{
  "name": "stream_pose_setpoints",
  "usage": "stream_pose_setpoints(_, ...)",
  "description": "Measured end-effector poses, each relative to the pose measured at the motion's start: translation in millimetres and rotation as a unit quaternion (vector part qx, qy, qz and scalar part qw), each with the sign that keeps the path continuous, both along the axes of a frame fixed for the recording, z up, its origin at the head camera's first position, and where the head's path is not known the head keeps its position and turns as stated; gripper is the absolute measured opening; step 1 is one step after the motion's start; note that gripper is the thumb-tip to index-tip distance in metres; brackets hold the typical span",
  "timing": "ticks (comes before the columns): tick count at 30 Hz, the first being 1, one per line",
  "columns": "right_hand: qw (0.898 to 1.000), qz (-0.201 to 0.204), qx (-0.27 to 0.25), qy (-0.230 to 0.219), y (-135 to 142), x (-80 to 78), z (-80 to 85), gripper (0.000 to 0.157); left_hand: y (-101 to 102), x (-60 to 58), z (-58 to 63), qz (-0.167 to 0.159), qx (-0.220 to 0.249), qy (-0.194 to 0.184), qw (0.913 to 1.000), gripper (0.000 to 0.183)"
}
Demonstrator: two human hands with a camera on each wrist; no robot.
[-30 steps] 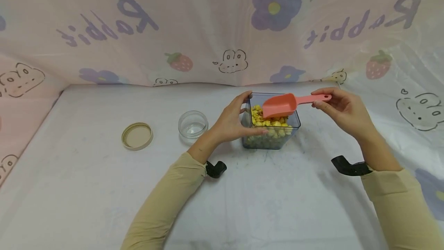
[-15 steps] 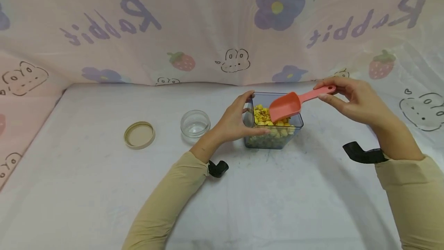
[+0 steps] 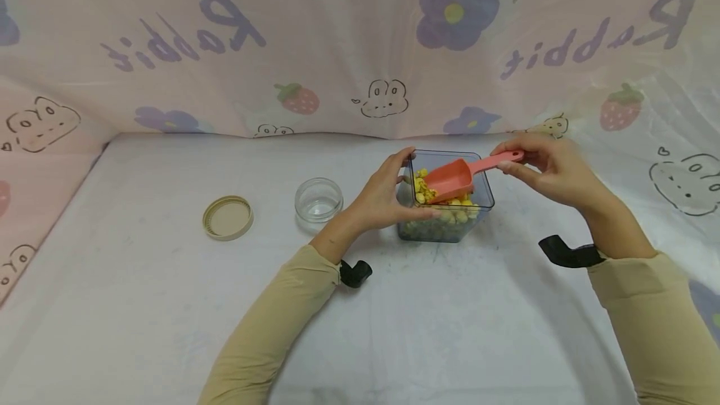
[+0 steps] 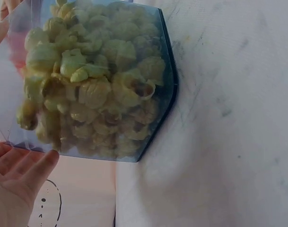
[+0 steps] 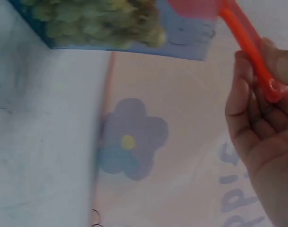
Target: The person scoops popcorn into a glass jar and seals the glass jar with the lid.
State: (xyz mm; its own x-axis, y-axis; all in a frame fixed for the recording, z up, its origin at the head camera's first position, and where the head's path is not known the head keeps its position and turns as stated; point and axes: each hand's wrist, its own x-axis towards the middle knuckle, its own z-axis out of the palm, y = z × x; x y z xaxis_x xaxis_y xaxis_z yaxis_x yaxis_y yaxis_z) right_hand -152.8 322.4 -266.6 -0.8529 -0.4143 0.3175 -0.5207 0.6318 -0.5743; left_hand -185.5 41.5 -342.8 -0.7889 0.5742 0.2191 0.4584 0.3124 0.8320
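Note:
A clear, bluish square container [image 3: 407, 230] stands on the white surface, partly filled with yellow popcorn [image 4: 99, 80]. My left hand [image 3: 375, 202] grips it from the left, the thumb along its front and the fingers round its far left edge. With my right hand [image 3: 554, 170] I pinch the handle end of a coral-pink scoop [image 3: 452, 180] between thumb and fingers. The scoop's bowl lies inside the container, tilted down to the left, its front edge in among the popcorn. In the right wrist view the scoop's handle [image 5: 250, 45] shows between thumb and fingers.
A small clear round jar [image 3: 318, 200] without a lid stands left of the container, close to my left forearm. Farther left lies a beige round lid [image 3: 227, 218], inner side up. A patterned cloth [image 3: 337, 36] hangs behind the white surface.
The scoop rose and tilted toward the right, then came back left and lower, its front edge now in the popcorn. My left hand keeps its hold on the container.

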Motion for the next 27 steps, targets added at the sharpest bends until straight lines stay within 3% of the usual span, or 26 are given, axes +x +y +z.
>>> stream_pose_setpoints(4,0.999,0.009,-0.046,-0.012,2,2.5,-14.7,0.025,1,0.4,-0.1,-0.001,-0.004,0.0,1.0,0.109)
stream_pose_setpoints(10,0.997,-0.011,-0.074,0.014,1,4.2,-27.0,0.025,2,-0.6,-0.2,0.004,0.0,0.002,1.0,0.108)
stream_pose_setpoints(18,0.996,-0.002,-0.027,0.081,-14,7.9,-28.4,0.031,0,-0.3,1.0,0.007,0.006,0.003,1.0,0.107)
stream_pose_setpoints(21,0.997,0.003,-0.023,0.07,-19,6.1,-29.1,0.03,0,-0.5,0.9,0.005,0.007,-0.001,1.0,0.106)
stream_pose_setpoints(27,0.995,-0.002,-0.097,0.021,-14,5.1,-33.2,0.025,2,-0.8,0.0,-0.001,0.012,-0.004,0.9999,0.107)
